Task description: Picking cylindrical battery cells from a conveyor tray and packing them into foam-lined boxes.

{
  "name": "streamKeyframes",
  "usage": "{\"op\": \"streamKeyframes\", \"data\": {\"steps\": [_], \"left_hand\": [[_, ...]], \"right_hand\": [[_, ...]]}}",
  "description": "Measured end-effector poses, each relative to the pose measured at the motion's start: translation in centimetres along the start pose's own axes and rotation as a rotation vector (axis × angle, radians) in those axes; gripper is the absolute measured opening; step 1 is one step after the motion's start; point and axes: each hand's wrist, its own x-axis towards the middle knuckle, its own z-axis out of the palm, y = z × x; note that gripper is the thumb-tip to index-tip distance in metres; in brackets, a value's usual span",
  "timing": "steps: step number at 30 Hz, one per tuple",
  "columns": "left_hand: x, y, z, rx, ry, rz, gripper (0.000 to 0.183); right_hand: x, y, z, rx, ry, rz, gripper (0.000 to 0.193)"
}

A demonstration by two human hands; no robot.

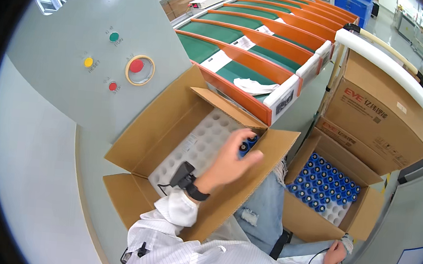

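My left hand (230, 160) reaches into an opened cardboard box (168, 109) with a white tray of round pockets (195, 143) inside. Its thumb and fingers are apart, around a few blue cylindrical battery cells (244, 147) at the tray's far right corner. The hand partly hides these cells, and I see no cell lifted. Down at the right, my right hand (335, 255) rests by the ripped knee of my jeans, its fingers curled in and partly hidden. Beyond that knee, a second open box (309, 223) holds many upright blue cells (324, 182), with several bare pockets at its near corner.
A grey panel (79, 30) with coloured buttons and a tape roll (151, 71) stands on the left. Ahead runs a green conveyor with orange dividers (279, 50), a white cloth (254, 86) on its near end. Closed cartons (374, 111) stand behind the right box, beside a white-padded rail (388, 67).
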Motion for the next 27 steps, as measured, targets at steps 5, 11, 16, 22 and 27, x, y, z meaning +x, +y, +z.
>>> {"op": "streamKeyframes", "data": {"steps": [5, 11, 16, 22, 27], "left_hand": [[-0.7, 0.6, 4.9, 0.187, -0.050, 0.156, 0.049], [-1.3, -0.6, 8.8, 0.314, -0.060, 0.100, 0.039], [-1.1, -0.5, 9.6, 0.427, -0.094, 0.134, 0.034], [-1.0, -1.0, 11.3, 0.425, -0.159, 0.113, 0.033], [-1.3, -1.2, 10.7, 0.446, -0.136, 0.135, 0.033]], "right_hand": [[-1.2, 1.5, 0.4, 0.071, -0.017, 0.100, 0.020], [0.0, 0.0, 0.1, 0.189, 0.038, 0.036, 0.019], [1.4, -1.9, -0.9, 0.060, -0.022, 0.034, 0.013], [0.7, -1.8, 0.8, 0.026, -0.191, -0.024, 0.019], [-0.5, -6.1, 4.7, 0.093, -0.598, 0.033, 0.034]]}}
